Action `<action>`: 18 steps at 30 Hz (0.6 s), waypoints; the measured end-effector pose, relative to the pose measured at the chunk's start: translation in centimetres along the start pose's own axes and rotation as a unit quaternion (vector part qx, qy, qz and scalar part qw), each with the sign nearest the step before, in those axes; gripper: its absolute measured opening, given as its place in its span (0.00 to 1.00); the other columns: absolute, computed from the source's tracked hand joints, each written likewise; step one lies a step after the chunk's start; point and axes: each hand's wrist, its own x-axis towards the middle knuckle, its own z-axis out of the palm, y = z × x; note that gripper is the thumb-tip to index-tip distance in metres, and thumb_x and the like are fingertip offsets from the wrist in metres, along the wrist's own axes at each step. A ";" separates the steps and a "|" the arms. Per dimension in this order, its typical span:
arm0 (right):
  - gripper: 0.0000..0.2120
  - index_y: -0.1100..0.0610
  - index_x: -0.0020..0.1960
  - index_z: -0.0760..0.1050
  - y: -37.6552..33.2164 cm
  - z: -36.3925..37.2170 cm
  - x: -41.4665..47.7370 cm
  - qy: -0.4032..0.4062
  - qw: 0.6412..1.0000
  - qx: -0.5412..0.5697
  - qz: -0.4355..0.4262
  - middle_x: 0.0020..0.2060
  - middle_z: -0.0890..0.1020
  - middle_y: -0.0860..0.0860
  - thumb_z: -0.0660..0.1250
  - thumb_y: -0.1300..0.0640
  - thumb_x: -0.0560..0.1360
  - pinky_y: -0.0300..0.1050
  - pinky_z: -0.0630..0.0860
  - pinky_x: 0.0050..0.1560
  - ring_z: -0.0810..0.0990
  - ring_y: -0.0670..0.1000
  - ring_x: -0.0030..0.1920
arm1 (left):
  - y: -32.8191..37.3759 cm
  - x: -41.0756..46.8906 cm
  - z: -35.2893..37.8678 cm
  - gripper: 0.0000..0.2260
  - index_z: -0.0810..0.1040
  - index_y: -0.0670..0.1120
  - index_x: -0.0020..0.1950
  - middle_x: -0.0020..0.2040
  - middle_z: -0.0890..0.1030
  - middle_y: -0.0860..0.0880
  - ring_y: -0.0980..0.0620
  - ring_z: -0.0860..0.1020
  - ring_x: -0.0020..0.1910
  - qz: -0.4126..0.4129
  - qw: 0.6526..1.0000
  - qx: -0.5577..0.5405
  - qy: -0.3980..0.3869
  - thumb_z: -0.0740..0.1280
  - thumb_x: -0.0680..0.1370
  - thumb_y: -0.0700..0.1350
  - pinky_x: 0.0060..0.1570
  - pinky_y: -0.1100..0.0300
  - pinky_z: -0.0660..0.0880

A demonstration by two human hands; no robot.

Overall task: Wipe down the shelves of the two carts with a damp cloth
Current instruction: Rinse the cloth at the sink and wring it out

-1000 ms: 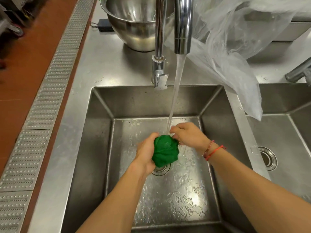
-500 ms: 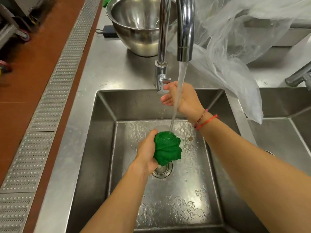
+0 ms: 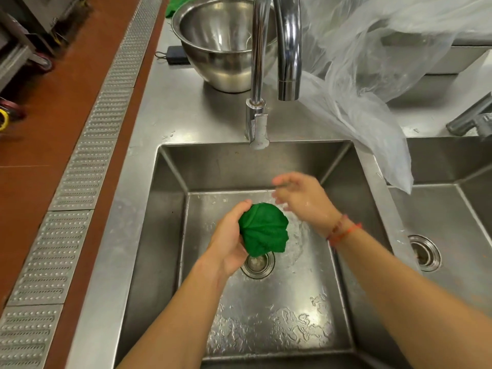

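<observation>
A green cloth (image 3: 263, 229), bunched into a wet ball, is over the drain of the steel sink (image 3: 149, 235). My left hand (image 3: 229, 241) grips it from the left, fingers curled round it. My right hand (image 3: 298, 195) is blurred, just above and to the right of the cloth, fingers loosely spread and holding nothing. No water runs from the tap (image 3: 287, 49). No cart shelf is in view.
A steel mixing bowl (image 3: 221, 41) and a dark adapter (image 3: 175, 54) stand behind the tap. A clear plastic bag (image 3: 367, 89) hangs over the divider to a second sink (image 3: 452, 214) on the right. Red floor and a drain grate (image 3: 87, 166) lie left.
My right hand left the cloth, reached up to the tap lever and came back down beside the cloth. The water stream has stopped. My left hand kept its grip.
</observation>
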 end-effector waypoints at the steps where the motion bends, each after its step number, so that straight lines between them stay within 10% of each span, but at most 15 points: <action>1: 0.11 0.51 0.52 0.79 1.2 0.3 -1.3 -0.022 0.999 0.030 0.027 0.44 0.85 0.57 0.66 0.66 0.77 0.45 0.78 0.43 0.82 0.53 0.43 | 0.0 -0.3 0.0 0.18 0.84 0.40 0.53 0.53 0.84 0.38 0.39 0.83 0.53 0.005 1.000 -0.002 -0.011 0.62 0.81 0.52 0.58 0.43 0.77; 4: 0.23 0.53 0.59 0.80 2.9 0.4 -4.3 -0.080 0.977 0.173 0.099 0.46 0.85 0.56 0.65 0.70 0.68 0.49 0.79 0.49 0.82 0.54 0.48 | -0.1 -1.4 -0.4 0.16 0.85 0.43 0.43 0.49 0.84 0.39 0.41 0.83 0.48 0.010 0.999 -0.006 -0.033 0.62 0.81 0.49 0.53 0.45 0.78; 8: 0.36 0.55 0.68 0.73 3.0 0.6 -6.5 -0.133 0.981 0.126 0.066 0.52 0.84 0.56 0.66 0.79 0.64 0.43 0.80 0.44 0.85 0.51 0.49 | -0.4 -3.1 -0.9 0.15 0.80 0.38 0.59 0.57 0.82 0.37 0.37 0.81 0.57 0.026 0.999 -0.015 -0.033 0.60 0.80 0.46 0.57 0.42 0.78; 14: 0.25 0.57 0.71 0.70 1.4 1.0 -8.6 -0.073 0.991 0.110 0.023 0.55 0.82 0.50 0.61 0.74 0.78 0.31 0.78 0.46 0.84 0.38 0.46 | 0.0 -4.7 -1.4 0.22 0.71 0.35 0.69 0.64 0.77 0.32 0.33 0.76 0.63 0.075 0.997 -0.027 -0.016 0.58 0.74 0.33 0.62 0.33 0.72; 18: 0.21 0.58 0.66 0.77 0.8 0.8 -9.2 -0.059 0.982 0.165 0.070 0.46 0.87 0.52 0.65 0.73 0.76 0.40 0.81 0.43 0.86 0.48 0.44 | 0.2 -5.7 -1.1 0.22 0.71 0.36 0.67 0.62 0.77 0.31 0.30 0.76 0.61 0.111 0.994 0.000 -0.005 0.59 0.73 0.29 0.58 0.28 0.73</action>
